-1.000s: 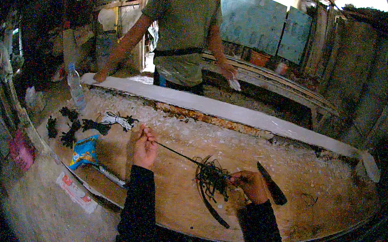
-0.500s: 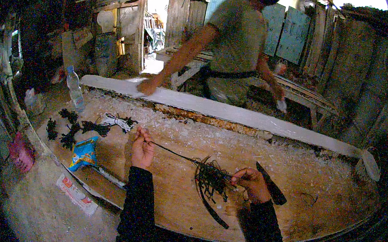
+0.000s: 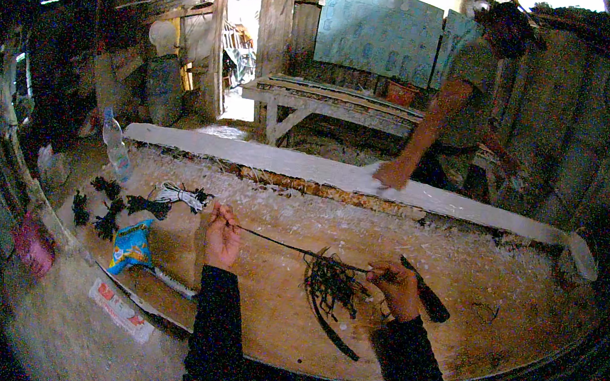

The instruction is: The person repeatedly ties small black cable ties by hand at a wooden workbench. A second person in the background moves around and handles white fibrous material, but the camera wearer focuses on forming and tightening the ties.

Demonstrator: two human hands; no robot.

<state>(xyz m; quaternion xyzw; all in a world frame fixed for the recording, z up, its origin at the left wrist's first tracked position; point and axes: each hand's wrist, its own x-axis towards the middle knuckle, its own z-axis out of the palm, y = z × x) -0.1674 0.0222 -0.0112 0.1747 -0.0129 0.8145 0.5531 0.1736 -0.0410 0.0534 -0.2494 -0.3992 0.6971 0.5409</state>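
Note:
A thin dark cord (image 3: 281,242) runs taut between my hands, above the wooden tabletop (image 3: 256,304). My left hand (image 3: 223,235) pinches its left end. The fingers of my right hand (image 3: 394,285) are closed on the cord's other end. Beneath the cord lies a loose tangle of dark strands (image 3: 334,285). A curved dark strip (image 3: 328,325) rests against that tangle. Partly behind my right hand is a dark, flat, blade-like piece (image 3: 428,296); what it is I cannot tell.
Several dark cord bundles (image 3: 106,223) and a white bundle (image 3: 179,197) lie left, near a blue snack packet (image 3: 132,245). A plastic bottle (image 3: 116,145) stands at the far left. Across the long white board (image 3: 308,165), another person (image 3: 463,103) leans with a hand on it.
My right hand has shifted slightly, and the cord between my hands now shows longer and clear of the tangle. The other person has moved right along the white board.

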